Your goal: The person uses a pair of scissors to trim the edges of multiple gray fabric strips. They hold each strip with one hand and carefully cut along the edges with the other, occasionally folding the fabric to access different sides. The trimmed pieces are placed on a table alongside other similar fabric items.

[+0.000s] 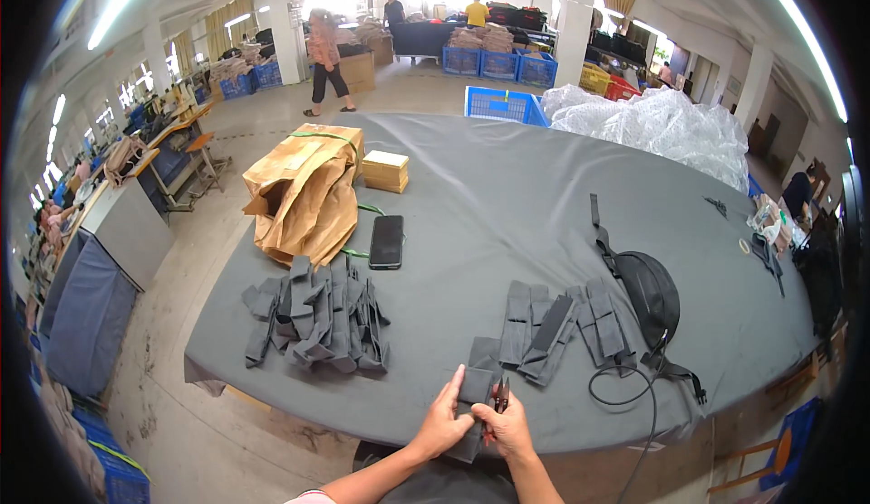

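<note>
Holding small scissors (502, 397) in the right hand (511, 429), with fingers curled around them. Touching a dark gray cloth strip (473, 386) at the near edge of the table (453, 268) with the left hand (441, 426), with fingers nearly straight; cannot tell if pinching it. Farther out, with a pile of strips (319, 321) toward the near left corner and a black bag (649, 288) toward the right edge.

The grey-covered table (453, 259) bears a paper bag (317, 205), a phone (387, 242), dark fabric pieces (343, 318) and a black pouch (649, 291).
</note>
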`<state>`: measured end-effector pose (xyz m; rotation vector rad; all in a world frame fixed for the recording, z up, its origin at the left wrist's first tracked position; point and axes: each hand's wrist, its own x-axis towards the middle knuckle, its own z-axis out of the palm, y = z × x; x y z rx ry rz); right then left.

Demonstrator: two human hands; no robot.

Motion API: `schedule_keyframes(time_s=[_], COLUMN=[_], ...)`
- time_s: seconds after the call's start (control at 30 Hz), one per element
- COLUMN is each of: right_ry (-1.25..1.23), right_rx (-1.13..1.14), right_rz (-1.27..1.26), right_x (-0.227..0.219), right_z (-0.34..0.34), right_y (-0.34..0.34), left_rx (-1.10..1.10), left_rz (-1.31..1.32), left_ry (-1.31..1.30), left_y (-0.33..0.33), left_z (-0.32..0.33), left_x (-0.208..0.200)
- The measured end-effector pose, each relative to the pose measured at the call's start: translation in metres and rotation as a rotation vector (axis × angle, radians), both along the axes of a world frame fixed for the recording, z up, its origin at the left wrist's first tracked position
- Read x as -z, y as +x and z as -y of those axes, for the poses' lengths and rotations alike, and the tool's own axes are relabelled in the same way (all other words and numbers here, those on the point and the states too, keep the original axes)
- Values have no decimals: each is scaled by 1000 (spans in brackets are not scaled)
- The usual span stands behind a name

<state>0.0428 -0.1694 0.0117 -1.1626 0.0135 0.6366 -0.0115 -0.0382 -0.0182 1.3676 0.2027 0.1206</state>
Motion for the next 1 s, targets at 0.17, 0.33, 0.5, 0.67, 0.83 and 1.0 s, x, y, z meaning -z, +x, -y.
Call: schedule_keyframes(time_s=[0.17,0.33,0.5,0.67,0.83,1.0], right_ry=[133,101,17,-376,-490,-530], right_rx=[78,19,5,163,244,244], right_rz=[-38,14,46,656,772,741], right_x=[5,2,-7,2,8,15], right_z=[-1,3,5,-13,-16,-7], right_y=[-5,-5,-8,1,12,8], left_rx=[98,248,279,4,-201,-119], left_rz=[70,2,-20,185,204,217], left_ry=[268,136,-327,277,518,636], left_y=[4,4,-5,-4,1,0], left_z=[4,-7,-3,1,-4,-16], left_x=[-17,-22,-17,3,-16,-4])
